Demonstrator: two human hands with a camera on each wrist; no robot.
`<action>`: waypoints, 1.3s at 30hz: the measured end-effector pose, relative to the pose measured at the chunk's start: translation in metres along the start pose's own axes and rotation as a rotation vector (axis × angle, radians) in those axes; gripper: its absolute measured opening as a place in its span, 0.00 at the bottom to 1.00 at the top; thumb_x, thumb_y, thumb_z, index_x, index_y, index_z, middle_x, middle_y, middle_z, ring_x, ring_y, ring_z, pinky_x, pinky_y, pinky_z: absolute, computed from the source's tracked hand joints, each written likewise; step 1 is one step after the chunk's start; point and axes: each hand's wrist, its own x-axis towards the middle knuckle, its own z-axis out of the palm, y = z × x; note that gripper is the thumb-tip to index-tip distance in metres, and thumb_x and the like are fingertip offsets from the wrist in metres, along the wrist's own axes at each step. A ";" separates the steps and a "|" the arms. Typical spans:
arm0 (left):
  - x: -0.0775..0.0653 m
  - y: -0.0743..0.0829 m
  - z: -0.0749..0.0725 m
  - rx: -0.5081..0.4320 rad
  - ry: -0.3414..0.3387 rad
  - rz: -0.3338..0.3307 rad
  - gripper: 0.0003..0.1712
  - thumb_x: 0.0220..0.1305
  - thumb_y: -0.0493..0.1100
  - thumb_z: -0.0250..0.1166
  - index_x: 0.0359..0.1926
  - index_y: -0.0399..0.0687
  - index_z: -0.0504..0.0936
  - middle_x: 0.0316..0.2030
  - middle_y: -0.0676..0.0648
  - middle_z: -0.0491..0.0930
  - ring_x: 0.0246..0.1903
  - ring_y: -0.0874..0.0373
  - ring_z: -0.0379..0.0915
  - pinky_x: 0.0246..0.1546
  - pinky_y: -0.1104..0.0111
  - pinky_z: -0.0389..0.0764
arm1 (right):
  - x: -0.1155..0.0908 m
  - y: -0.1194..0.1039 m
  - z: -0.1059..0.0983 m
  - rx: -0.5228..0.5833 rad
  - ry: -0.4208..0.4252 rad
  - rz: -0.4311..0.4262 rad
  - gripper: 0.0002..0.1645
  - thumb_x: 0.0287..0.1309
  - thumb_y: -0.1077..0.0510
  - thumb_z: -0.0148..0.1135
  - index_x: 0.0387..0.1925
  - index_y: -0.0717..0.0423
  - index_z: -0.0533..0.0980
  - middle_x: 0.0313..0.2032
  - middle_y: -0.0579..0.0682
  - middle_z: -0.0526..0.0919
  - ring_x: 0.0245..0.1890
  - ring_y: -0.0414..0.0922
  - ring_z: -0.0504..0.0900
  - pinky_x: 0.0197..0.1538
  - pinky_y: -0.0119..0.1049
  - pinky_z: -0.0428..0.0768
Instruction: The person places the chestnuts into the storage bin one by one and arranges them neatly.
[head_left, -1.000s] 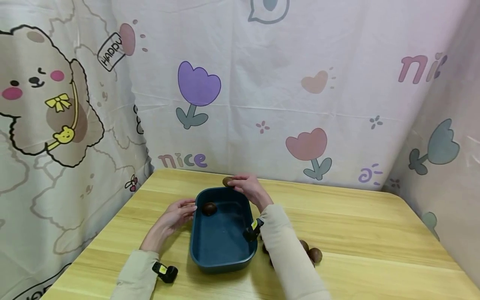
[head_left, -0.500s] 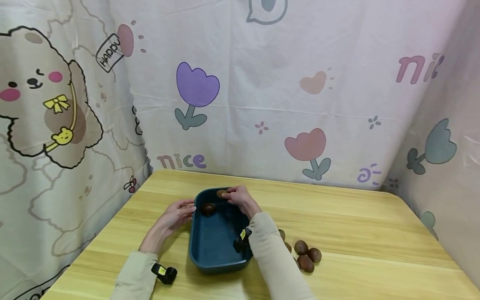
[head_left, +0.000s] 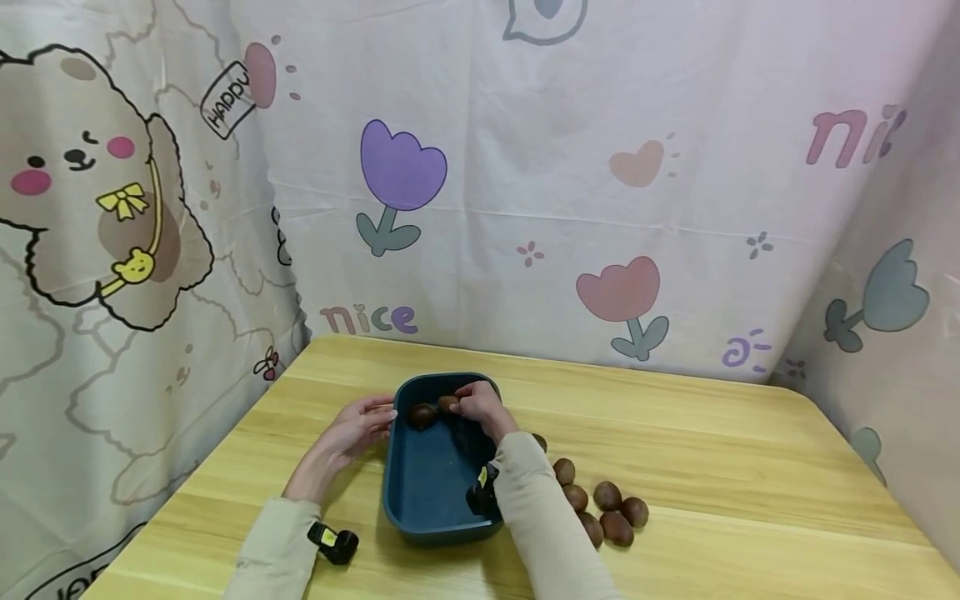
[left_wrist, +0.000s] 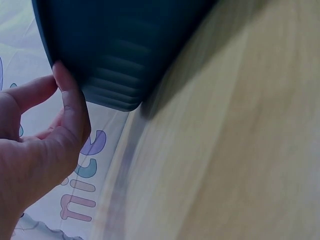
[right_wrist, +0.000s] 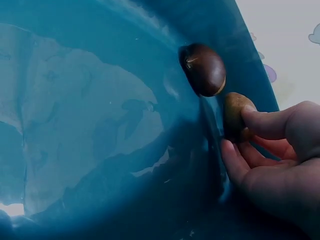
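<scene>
In the head view a dark blue rectangular bin [head_left: 431, 475] stands on the table. My right hand [head_left: 480, 406] reaches inside its far end, thumb and fingertips pinching a brown egg-shaped fruit that looks like a passion fruit [right_wrist: 235, 115]. Right beside it, in the far left corner, lies a glossy darker passion fruit [right_wrist: 206, 69]. My left hand [head_left: 358, 429] is at the bin's left side; its fairly straight fingers touch the wall near the rim, and the left wrist view shows the fingertips [left_wrist: 62, 72] at that edge.
Several loose brown passion fruits [head_left: 617, 528] lie on the wooden table [head_left: 720, 467] to the right of the bin, some partly behind the right sleeve [head_left: 543, 512]. A printed curtain [head_left: 517, 192] hangs along the table's far edge and both sides.
My right hand has brought its passion fruit from over the bin's far rim down inside, close to the other one. The left hand keeps its place at the bin's side.
</scene>
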 end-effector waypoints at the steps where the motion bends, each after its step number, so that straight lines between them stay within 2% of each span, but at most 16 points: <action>1: 0.000 0.000 0.000 0.001 -0.002 0.000 0.28 0.72 0.34 0.54 0.65 0.22 0.55 0.40 0.48 0.79 0.34 0.63 0.76 0.37 0.73 0.78 | -0.001 0.000 -0.001 -0.004 -0.002 0.004 0.21 0.57 0.70 0.62 0.52 0.75 0.74 0.46 0.63 0.78 0.35 0.45 0.75 0.41 0.34 0.77; 10: 0.002 0.001 0.000 -0.008 0.007 0.000 0.27 0.72 0.33 0.53 0.65 0.22 0.55 0.39 0.49 0.79 0.33 0.64 0.76 0.36 0.74 0.78 | -0.003 -0.001 -0.001 -0.053 -0.013 0.014 0.19 0.54 0.71 0.62 0.50 0.74 0.76 0.47 0.63 0.78 0.40 0.49 0.75 0.48 0.41 0.77; 18: 0.001 0.001 0.002 -0.008 0.013 -0.009 0.28 0.71 0.34 0.54 0.65 0.22 0.55 0.38 0.49 0.79 0.31 0.64 0.76 0.35 0.74 0.78 | -0.004 -0.002 -0.001 -0.045 0.014 -0.011 0.19 0.57 0.70 0.59 0.52 0.71 0.77 0.50 0.63 0.78 0.53 0.56 0.75 0.55 0.45 0.75; 24: 0.002 0.000 0.002 -0.005 0.017 -0.011 0.28 0.71 0.34 0.55 0.65 0.22 0.57 0.39 0.48 0.80 0.32 0.63 0.76 0.35 0.74 0.78 | -0.002 -0.008 -0.004 0.044 0.074 -0.090 0.16 0.60 0.68 0.60 0.50 0.70 0.78 0.45 0.60 0.82 0.48 0.52 0.79 0.51 0.42 0.78; 27: 0.001 0.000 0.003 -0.007 0.020 -0.012 0.27 0.71 0.34 0.55 0.64 0.23 0.58 0.39 0.48 0.80 0.32 0.63 0.76 0.35 0.74 0.78 | -0.004 -0.018 -0.013 0.124 0.041 -0.117 0.16 0.62 0.67 0.60 0.51 0.71 0.77 0.45 0.60 0.82 0.47 0.51 0.80 0.51 0.41 0.78; 30: 0.001 0.000 0.002 -0.005 0.016 -0.009 0.28 0.71 0.34 0.55 0.65 0.22 0.57 0.39 0.48 0.80 0.33 0.63 0.76 0.36 0.74 0.78 | -0.009 -0.031 -0.026 0.163 -0.036 -0.134 0.17 0.64 0.65 0.59 0.52 0.70 0.76 0.49 0.61 0.80 0.49 0.53 0.80 0.51 0.42 0.78; 35: 0.002 0.000 0.001 -0.005 0.025 -0.007 0.28 0.71 0.34 0.54 0.65 0.22 0.57 0.39 0.48 0.79 0.33 0.63 0.76 0.36 0.74 0.78 | -0.017 -0.037 -0.050 0.114 -0.157 -0.171 0.18 0.67 0.63 0.57 0.55 0.68 0.74 0.52 0.61 0.79 0.49 0.52 0.80 0.52 0.41 0.78; 39: 0.002 -0.002 0.000 0.000 0.024 -0.014 0.27 0.71 0.33 0.54 0.64 0.23 0.58 0.39 0.47 0.79 0.32 0.63 0.76 0.35 0.74 0.78 | -0.024 -0.027 -0.066 0.070 -0.169 -0.186 0.19 0.67 0.62 0.57 0.55 0.70 0.74 0.51 0.64 0.79 0.47 0.50 0.81 0.51 0.42 0.79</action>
